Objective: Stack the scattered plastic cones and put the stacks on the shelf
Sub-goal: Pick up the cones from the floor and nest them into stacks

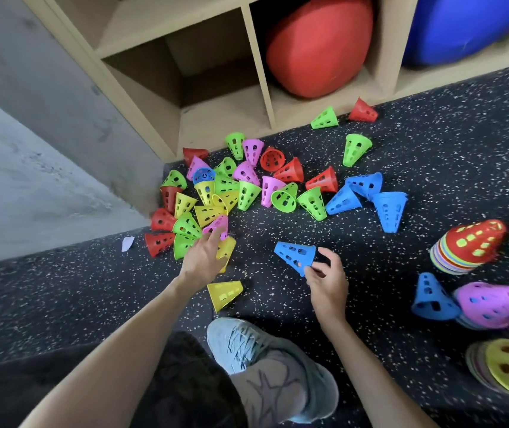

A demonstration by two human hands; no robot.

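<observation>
Blue cone (295, 255) is pinched at its narrow end by the right hand (327, 281), held just above the speckled floor (432, 168). Left hand (202, 257) reaches with spread fingers onto a pink cone (217, 225) at the near edge of the scattered pile (247, 186), which lies on the floor before the wooden shelf (216, 88). A yellow cone (225, 294) lies between the arms. Stacks (469, 247) stand at the right, well apart from the shelf
</observation>
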